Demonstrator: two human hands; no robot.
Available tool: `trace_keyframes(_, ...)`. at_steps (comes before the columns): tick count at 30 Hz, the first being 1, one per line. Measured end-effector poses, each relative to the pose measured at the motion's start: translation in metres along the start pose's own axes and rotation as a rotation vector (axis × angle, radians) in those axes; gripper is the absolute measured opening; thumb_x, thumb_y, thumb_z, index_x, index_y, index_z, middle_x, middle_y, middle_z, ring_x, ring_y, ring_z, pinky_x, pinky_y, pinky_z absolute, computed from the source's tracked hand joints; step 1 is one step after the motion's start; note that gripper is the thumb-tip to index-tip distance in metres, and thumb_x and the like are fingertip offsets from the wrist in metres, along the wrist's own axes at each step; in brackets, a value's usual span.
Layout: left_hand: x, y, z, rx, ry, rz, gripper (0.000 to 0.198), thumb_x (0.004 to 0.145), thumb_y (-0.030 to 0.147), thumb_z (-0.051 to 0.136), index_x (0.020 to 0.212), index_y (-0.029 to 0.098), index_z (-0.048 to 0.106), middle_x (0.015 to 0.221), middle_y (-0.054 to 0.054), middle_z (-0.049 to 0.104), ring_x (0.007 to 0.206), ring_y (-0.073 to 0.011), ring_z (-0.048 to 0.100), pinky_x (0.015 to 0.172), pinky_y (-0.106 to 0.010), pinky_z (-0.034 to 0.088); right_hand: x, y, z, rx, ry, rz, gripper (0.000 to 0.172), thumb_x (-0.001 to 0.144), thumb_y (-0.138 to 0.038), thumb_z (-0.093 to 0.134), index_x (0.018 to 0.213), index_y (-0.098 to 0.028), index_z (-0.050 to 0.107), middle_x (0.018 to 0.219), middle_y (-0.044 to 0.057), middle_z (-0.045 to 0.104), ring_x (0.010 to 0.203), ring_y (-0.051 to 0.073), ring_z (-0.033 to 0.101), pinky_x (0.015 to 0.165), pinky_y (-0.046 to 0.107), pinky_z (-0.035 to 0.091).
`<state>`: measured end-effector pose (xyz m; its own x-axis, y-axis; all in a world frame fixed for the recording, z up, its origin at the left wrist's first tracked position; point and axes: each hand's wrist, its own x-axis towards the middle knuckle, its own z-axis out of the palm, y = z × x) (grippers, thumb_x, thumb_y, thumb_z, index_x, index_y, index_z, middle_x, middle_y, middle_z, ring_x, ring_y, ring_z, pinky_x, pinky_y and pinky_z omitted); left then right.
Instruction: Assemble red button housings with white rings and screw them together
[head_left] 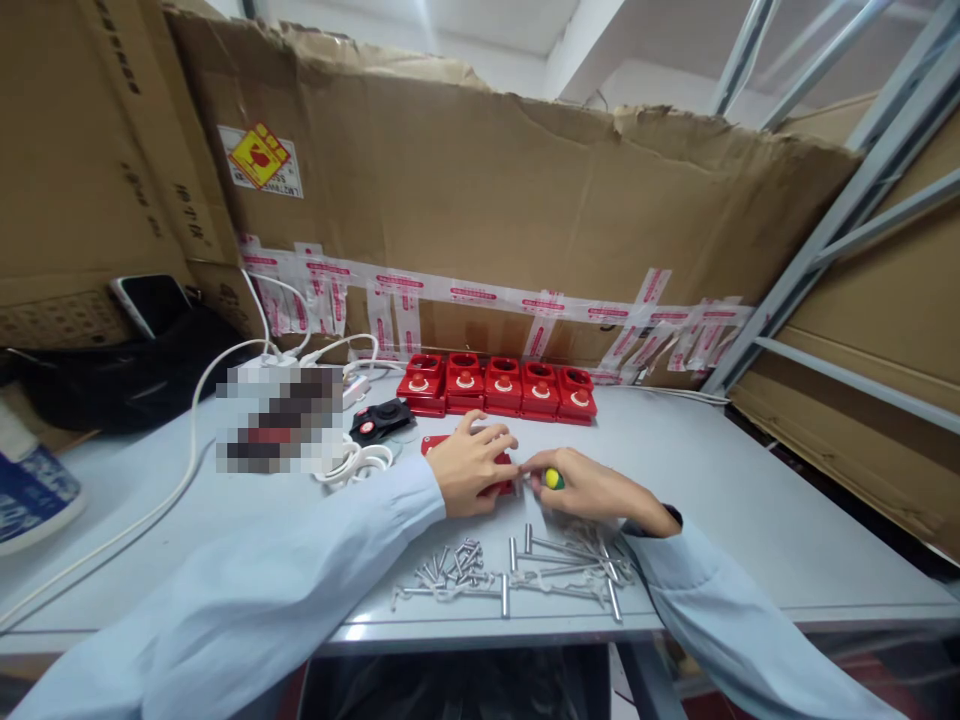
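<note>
My left hand (pixel 474 466) lies over a red plastic housing (pixel 433 443) on the table, its fingers curled over the far and right sides and pressing it down. Most of that housing is hidden under the palm. Just to the right, my right hand (pixel 589 483) is closed around a screwdriver (pixel 554 479) with a yellow and green handle. Its tip end points left at the housing's right side; whether it touches a screw cannot be made out. Nearer to me lie a pile of small silver screws (pixel 457 563) and several T-shaped metal rods (pixel 559 572) with plastic wrapping.
Several red units (pixel 503 386) with round openings stand in a row behind my hands. A black device (pixel 381 420), a coiled white cable (pixel 356 462) and a power strip (pixel 356 388) are left. A cardboard wall (pixel 480 190) closes the back; a metal frame (pixel 795 255) rises at right.
</note>
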<state>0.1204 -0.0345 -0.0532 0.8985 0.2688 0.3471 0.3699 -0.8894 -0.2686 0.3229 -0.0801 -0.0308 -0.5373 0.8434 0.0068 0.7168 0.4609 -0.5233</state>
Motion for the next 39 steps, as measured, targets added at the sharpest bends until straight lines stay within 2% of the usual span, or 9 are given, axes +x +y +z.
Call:
trace_keyframes(3, 0.001, 0.001, -0.002, -0.009, -0.032, 0.005, 0.035, 0.072, 0.027, 0.054, 0.106, 0.027, 0.057, 0.108, -0.007, 0.056, 0.099, -0.0260, 0.047, 0.087, -0.049, 0.025, -0.002, -0.003, -0.009, 0.089, 0.311, 0.050, 0.038, 0.071, -0.013, 0.048, 0.107, -0.015, 0.059, 0.075, 0.001, 0.061, 0.067, 0.012, 0.054, 0.067, 0.026, 0.043)
trace_keyframes(7, 0.002, 0.003, -0.004, -0.030, -0.073, -0.017, 0.032, 0.070, 0.029, 0.056, 0.102, 0.027, 0.060, 0.099, -0.008, 0.057, 0.096, -0.0270, 0.046, 0.083, -0.049, 0.026, -0.004, -0.008, -0.024, 0.395, 0.813, 0.012, 0.034, 0.072, -0.014, 0.047, 0.104, -0.016, 0.059, 0.068, -0.003, 0.054, 0.045, 0.007, 0.045, 0.044, 0.021, 0.038)
trace_keyframes(9, 0.002, 0.003, -0.004, -0.043, -0.089, -0.026, 0.027, 0.070, 0.028, 0.056, 0.096, 0.026, 0.062, 0.098, -0.009, 0.056, 0.095, -0.0270, 0.046, 0.080, -0.047, 0.027, -0.005, -0.008, -0.027, 0.562, 0.963, -0.054, 0.029, 0.072, -0.015, 0.047, 0.098, -0.017, 0.059, 0.063, -0.005, 0.052, 0.039, 0.006, 0.042, 0.037, 0.020, 0.033)
trace_keyframes(12, 0.003, 0.003, -0.003, -0.040, -0.095, -0.022, 0.024, 0.070, 0.026, 0.056, 0.092, 0.024, 0.063, 0.097, -0.008, 0.056, 0.094, -0.0266, 0.046, 0.075, -0.043, 0.029, -0.002, -0.002, -0.024, 0.730, 1.037, -0.105, 0.021, 0.072, -0.017, 0.047, 0.089, -0.017, 0.059, 0.057, -0.005, 0.050, 0.039, 0.008, 0.046, 0.038, 0.021, 0.036)
trace_keyframes(20, 0.002, 0.002, -0.003, 0.006, -0.095, 0.006, 0.020, 0.071, 0.027, 0.056, 0.090, 0.023, 0.061, 0.097, -0.007, 0.056, 0.094, -0.0262, 0.046, 0.072, -0.040, 0.031, 0.003, 0.002, -0.017, 0.634, 0.868, 0.046, 0.019, 0.074, -0.024, 0.046, 0.085, -0.016, 0.059, 0.060, -0.002, 0.053, 0.051, 0.011, 0.055, 0.053, 0.026, 0.050)
trace_keyframes(25, 0.003, 0.002, -0.004, 0.009, -0.108, 0.016, 0.019, 0.071, 0.029, 0.057, 0.088, 0.023, 0.061, 0.099, -0.007, 0.057, 0.095, -0.0262, 0.046, 0.073, -0.040, 0.030, -0.011, -0.001, -0.037, 0.106, 0.652, 0.172, 0.023, 0.076, -0.034, 0.053, 0.085, -0.015, 0.064, 0.067, 0.003, 0.063, 0.062, 0.015, 0.057, 0.059, 0.026, 0.045)
trace_keyframes(28, 0.003, 0.001, -0.004, 0.011, -0.111, 0.024, 0.018, 0.072, 0.029, 0.057, 0.089, 0.023, 0.060, 0.099, -0.007, 0.057, 0.096, -0.0262, 0.046, 0.073, -0.039, 0.030, -0.022, 0.008, -0.047, -0.169, 0.381, 0.282, 0.031, 0.075, -0.043, 0.057, 0.066, -0.016, 0.066, 0.052, 0.001, 0.058, 0.050, 0.012, 0.048, 0.051, 0.025, 0.036)
trace_keyframes(31, 0.002, 0.001, -0.003, 0.007, -0.106, 0.023, 0.018, 0.072, 0.029, 0.056, 0.090, 0.023, 0.060, 0.098, -0.007, 0.057, 0.096, -0.0260, 0.047, 0.073, -0.039, 0.030, -0.030, 0.021, -0.053, -0.075, 0.119, 0.302, 0.039, 0.077, -0.050, 0.053, 0.067, -0.015, 0.068, 0.050, 0.001, 0.057, 0.044, 0.009, 0.042, 0.045, 0.023, 0.031)
trace_keyframes(39, 0.002, -0.001, -0.004, 0.005, -0.114, 0.026, 0.016, 0.072, 0.028, 0.057, 0.087, 0.024, 0.058, 0.098, -0.006, 0.056, 0.096, -0.0256, 0.047, 0.074, -0.039, 0.029, -0.037, 0.040, -0.063, 0.098, 0.181, 0.314, 0.042, 0.076, -0.054, 0.054, 0.081, -0.014, 0.066, 0.055, -0.001, 0.053, 0.044, 0.008, 0.043, 0.044, 0.022, 0.033)
